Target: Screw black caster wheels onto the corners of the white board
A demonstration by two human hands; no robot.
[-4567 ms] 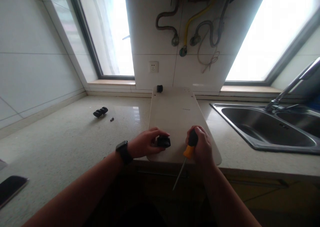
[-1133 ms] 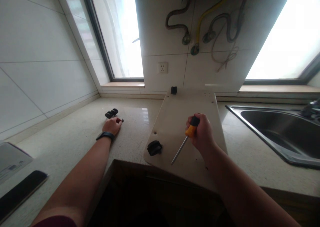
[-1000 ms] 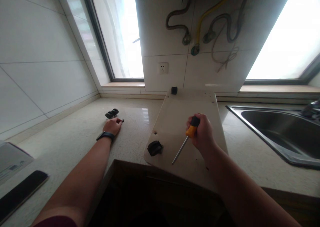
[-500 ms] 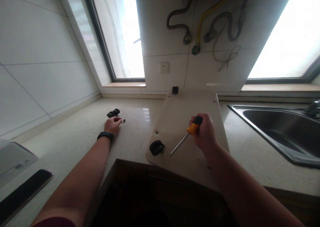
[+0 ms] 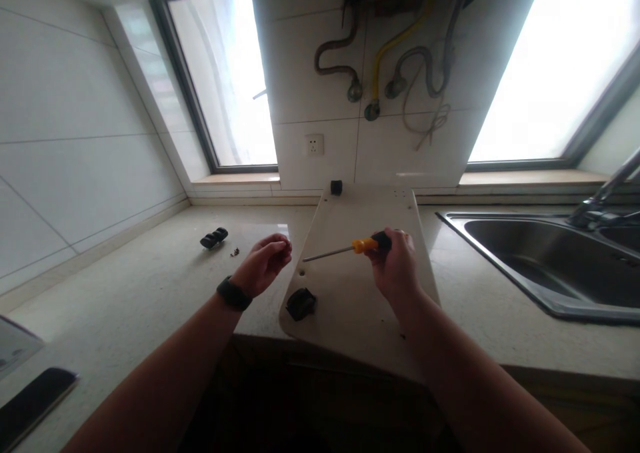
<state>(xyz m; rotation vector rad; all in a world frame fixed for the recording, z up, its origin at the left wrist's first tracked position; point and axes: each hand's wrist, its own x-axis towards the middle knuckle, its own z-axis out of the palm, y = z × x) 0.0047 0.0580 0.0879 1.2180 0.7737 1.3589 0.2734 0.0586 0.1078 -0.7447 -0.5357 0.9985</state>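
In my right hand (image 5: 397, 266) is a screwdriver (image 5: 365, 244) with an orange and black handle, its shaft pointing left over a pale flat panel (image 5: 360, 293). My left hand (image 5: 263, 263) is closed in a pinch just left of the panel's edge, near the screwdriver's tip but apart from it. Whatever it pinches is too small to make out. One black foot-like piece (image 5: 301, 304) sits at the panel's near left corner, another black piece (image 5: 336, 187) at the far left corner. Several small dark bits, probably screws (image 5: 235, 252), lie on the counter beside loose black pieces (image 5: 214, 238).
A steel sink (image 5: 525, 253) with a tap (image 5: 595, 210) is set into the counter (image 5: 150, 293) on the right. At the left front lie a dark flat object (image 5: 35, 406) and a pale box (image 5: 15, 346). Hoses (image 5: 380, 53) hang on the back wall above a socket (image 5: 315, 144).
My left hand has lifted from the small bits and moved right towards the panel. The screwdriver has swung from pointing down-left to nearly level, and the view has shifted slightly right.
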